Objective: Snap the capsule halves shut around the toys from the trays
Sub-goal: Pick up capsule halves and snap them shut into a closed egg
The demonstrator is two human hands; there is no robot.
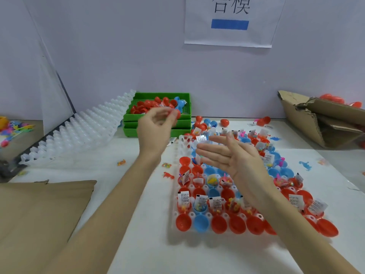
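1. Fingers of the left hand pinch a glossy red capsule above the green slotted basket.
2. Right hand hovers flat, fingers straight and loose, holding nothing.
3. Beneath it, a white moulded tray on the worktop cradles smooth red and blue capsule halves, many holding small toys.
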